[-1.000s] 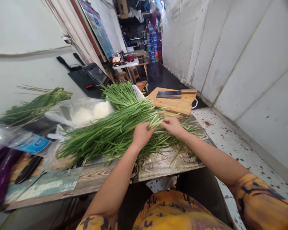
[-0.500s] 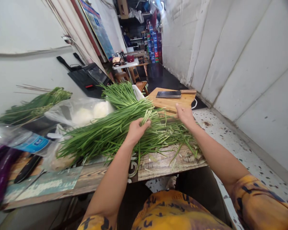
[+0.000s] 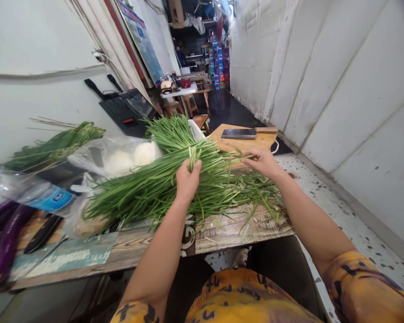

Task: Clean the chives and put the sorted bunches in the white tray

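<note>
A long heap of garlic chives (image 3: 144,184) lies across the wooden table, cut ends pointing right. My left hand (image 3: 187,179) is closed round a small bunch of chives, whose pale ends (image 3: 192,154) stick up above the thumb. Over the right end of the heap, my right hand (image 3: 263,162) pinches thin green bits with thumb and fingertips, close to the cutting board's front edge. Trimmed scraps (image 3: 259,188) lie scattered below it. Behind the heap, more chives (image 3: 171,132) rest beside a white container (image 3: 196,130).
A cleaver (image 3: 239,133) lies on the wooden cutting board (image 3: 222,142) at back right. Leftward are a plastic bag of white vegetables (image 3: 121,159), a water bottle (image 3: 50,197), purple eggplants (image 3: 3,242), a black-handled knife (image 3: 42,235) and another bundle of greens (image 3: 60,143).
My left hand has shifted slightly left and turned more upright with its chives. The right hand has gone from hovering by the board to pinching green bits, fingers reaching left.
</note>
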The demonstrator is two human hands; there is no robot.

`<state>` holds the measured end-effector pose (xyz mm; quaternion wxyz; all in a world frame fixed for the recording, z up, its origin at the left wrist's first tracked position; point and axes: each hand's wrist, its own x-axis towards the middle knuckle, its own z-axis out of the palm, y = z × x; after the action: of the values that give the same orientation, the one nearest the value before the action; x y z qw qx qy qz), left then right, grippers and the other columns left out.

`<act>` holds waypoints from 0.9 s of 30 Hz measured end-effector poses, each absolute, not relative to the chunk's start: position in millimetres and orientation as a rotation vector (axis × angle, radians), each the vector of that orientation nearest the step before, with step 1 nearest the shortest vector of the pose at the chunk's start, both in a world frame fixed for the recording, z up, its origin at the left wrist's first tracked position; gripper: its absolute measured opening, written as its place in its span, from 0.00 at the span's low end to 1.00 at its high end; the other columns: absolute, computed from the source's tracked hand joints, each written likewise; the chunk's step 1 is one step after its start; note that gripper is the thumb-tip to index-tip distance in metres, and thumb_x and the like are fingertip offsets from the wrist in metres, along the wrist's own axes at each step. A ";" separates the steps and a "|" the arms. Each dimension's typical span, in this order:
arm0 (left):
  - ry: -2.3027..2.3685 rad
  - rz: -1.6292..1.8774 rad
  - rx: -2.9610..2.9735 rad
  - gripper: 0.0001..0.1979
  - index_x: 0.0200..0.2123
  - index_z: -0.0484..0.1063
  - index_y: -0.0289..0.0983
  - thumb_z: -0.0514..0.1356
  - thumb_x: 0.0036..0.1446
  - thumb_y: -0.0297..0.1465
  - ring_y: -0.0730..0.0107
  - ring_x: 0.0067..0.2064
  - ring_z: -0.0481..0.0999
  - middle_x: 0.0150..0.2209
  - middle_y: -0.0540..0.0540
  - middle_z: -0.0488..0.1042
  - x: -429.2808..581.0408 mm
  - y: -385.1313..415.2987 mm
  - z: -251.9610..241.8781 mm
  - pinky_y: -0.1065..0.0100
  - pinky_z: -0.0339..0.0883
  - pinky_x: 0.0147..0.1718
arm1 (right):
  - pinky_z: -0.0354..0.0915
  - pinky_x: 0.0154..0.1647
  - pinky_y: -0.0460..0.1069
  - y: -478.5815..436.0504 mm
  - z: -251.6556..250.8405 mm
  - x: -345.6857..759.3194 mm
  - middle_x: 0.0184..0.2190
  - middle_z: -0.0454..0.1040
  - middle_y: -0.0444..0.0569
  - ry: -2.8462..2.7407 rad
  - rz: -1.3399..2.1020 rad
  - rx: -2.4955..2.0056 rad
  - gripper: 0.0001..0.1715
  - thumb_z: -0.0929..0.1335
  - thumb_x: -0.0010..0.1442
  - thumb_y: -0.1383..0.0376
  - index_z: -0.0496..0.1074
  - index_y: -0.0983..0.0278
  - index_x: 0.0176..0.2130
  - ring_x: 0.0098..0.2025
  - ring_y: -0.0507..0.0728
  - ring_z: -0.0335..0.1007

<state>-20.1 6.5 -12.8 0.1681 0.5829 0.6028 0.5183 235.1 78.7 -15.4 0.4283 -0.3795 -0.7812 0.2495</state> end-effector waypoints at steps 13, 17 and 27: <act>1.431 1.397 2.442 0.13 0.44 0.77 0.38 0.55 0.61 0.29 0.64 0.46 0.75 0.47 0.43 0.79 13.2 -0.1 -12.8 0.64 0.65 0.47 | 0.65 0.35 0.49 49.5 -10.6 203.8 0.30 0.75 0.48 -1.758 0.708 -0.790 0.11 0.69 0.55 0.59 0.75 0.64 0.29 0.34 0.54 0.70; 1.485 1.387 2.616 0.13 0.42 0.77 0.38 0.54 0.60 0.25 0.64 0.39 0.74 0.38 0.44 0.79 19.9 1.1 -13.8 0.63 0.62 0.41 | 0.65 0.37 0.49 41.5 -14.6 191.6 0.30 0.74 0.47 -1.613 0.963 -0.760 0.12 0.71 0.51 0.58 0.74 0.64 0.27 0.34 0.54 0.69; 1.646 1.408 2.596 0.11 0.29 0.73 0.36 0.55 0.62 0.31 0.65 0.33 0.68 0.29 0.44 0.76 16.1 -5.7 -10.5 0.64 0.59 0.37 | 0.58 0.30 0.47 68.7 -24.5 206.5 0.20 0.69 0.45 -1.463 0.883 -1.224 0.16 0.71 0.52 0.55 0.70 0.65 0.23 0.25 0.51 0.63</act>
<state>16.1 -5.7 -10.5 -0.1193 0.7624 0.4834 0.4134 206.5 68.7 -24.5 0.4968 -0.5053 -0.6041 0.3646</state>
